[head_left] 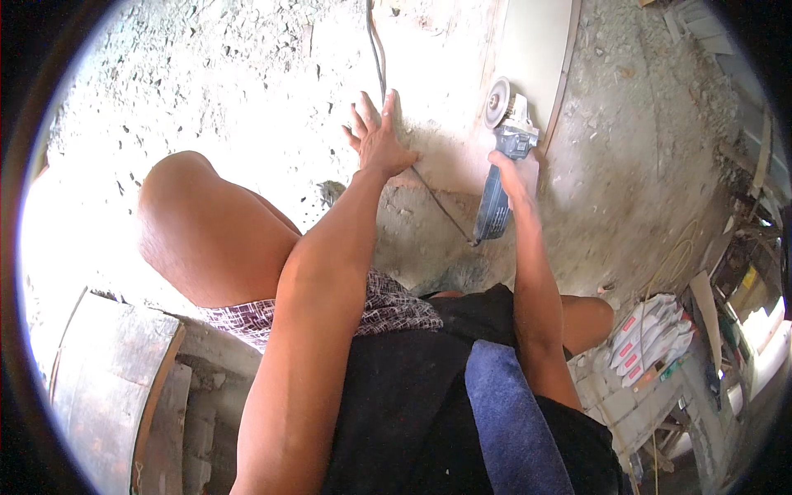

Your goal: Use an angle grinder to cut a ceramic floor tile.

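Note:
My right hand (518, 175) is wrapped around the dark blue body of an angle grinder (493, 205). The grinder's round disc (497, 102) points away from me, over or close to the edge of a pale flat board (535, 62). Whether the disc touches the board or spins, I cannot tell. To the left, my left hand (378, 147) is stretched out with its fingers spread and nothing held. A dark power cord (441, 205) runs from the grinder's back end, passes beneath the left hand and goes on to the far edge. Contact between hand and cord is unclear.
Rough, gritty ground (223, 74) surrounds the board. A curved panel (111, 363) lies at the near left. On the right are white printed bags (652, 338), a thin yellowish cord (672, 260) and scattered wood pieces. My bare knee (177, 194) juts out on the left.

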The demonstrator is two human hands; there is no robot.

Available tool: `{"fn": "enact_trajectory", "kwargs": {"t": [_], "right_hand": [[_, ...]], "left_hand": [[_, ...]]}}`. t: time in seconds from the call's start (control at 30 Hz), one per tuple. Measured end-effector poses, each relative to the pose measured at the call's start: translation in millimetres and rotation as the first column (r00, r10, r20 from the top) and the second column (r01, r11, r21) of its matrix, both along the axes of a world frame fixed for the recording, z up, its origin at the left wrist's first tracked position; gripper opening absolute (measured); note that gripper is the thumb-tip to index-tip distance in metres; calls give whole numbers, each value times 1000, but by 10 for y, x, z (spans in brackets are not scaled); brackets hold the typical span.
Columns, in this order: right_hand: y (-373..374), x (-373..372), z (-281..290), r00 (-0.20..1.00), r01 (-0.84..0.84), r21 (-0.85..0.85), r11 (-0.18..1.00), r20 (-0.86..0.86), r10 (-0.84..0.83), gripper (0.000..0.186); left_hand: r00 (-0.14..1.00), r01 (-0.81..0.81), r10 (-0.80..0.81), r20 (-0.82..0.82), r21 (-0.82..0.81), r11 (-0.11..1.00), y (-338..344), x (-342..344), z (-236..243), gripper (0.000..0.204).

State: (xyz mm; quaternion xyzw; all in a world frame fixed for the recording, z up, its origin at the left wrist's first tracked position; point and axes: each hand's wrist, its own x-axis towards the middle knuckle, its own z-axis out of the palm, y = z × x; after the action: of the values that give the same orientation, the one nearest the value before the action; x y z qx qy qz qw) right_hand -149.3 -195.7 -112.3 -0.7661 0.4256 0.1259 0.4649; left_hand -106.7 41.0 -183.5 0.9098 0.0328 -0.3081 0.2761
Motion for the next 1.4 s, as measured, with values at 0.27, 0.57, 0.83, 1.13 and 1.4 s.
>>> {"fn": "enact_trajectory", "kwargs": {"t": [0.27, 0.57, 0.83, 1.13, 1.4], "right_hand": [[-186, 218, -137, 1000, 20, 7, 1000, 5, -20, 41], [-61, 151, 32, 991, 71, 28, 997, 109, -73, 38], [214, 91, 141, 997, 36, 5, 999, 69, -36, 35], [96, -103, 40, 979, 191, 48, 980, 62, -194, 32], [-37, 39, -16, 998, 51, -11, 999, 36, -51, 30]], "left_hand": [[999, 9, -8, -52, 18, 1000, -68, 76, 157, 131], [991, 104, -95, -92, 103, 989, -89, 127, 391, 117], [850, 103, -242, 467, 303, 947, -52, 1012, -198, 94], [863, -175, 159, 480, -11, 984, 38, 1327, -151, 78], [833, 450, -517, 198, 301, 841, -205, 1350, 281, 132]]}}
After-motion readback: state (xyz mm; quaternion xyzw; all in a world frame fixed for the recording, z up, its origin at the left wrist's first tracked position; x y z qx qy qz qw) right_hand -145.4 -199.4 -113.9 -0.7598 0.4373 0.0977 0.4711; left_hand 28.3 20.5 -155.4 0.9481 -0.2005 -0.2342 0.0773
